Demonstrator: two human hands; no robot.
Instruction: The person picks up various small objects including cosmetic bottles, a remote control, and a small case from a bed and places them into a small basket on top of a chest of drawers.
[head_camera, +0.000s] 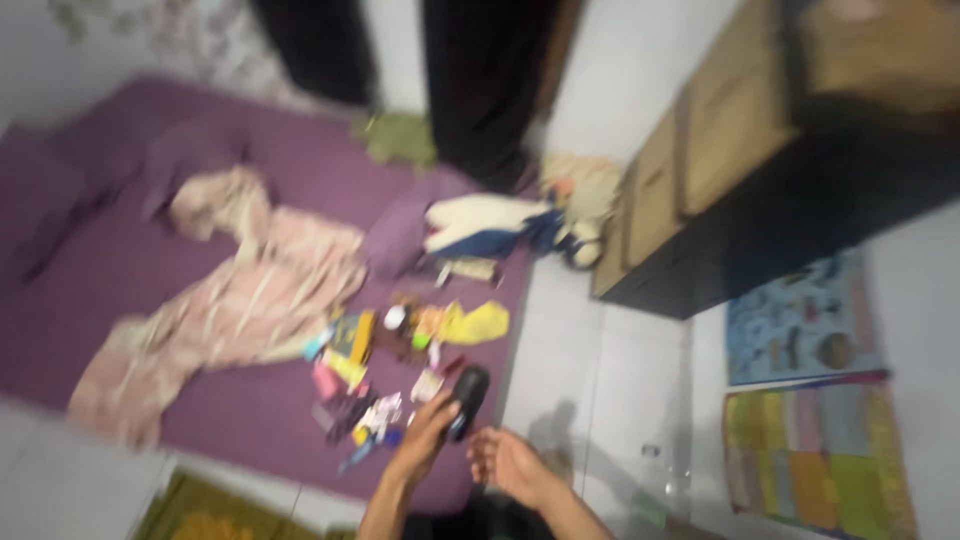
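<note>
The picture is blurred by motion. My left hand (425, 438) holds a dark oblong object (468, 397) over the near edge of a purple mattress (120, 260). My right hand (508, 463) is just to the right of it, fingers loosely curled, holding nothing that I can make out. A pile of small colourful items (385, 375) lies on the mattress right in front of my left hand, among them a yellow piece (478, 322) and a small white cap (395, 317).
A crumpled pink cloth (230, 300) lies on the mattress at the left. A white and blue bag (490, 225) sits by the mattress corner. A dark and wood cabinet (760, 170) stands at the right, with colourful posters (810, 400) below it. White tiled floor (590, 380) runs between.
</note>
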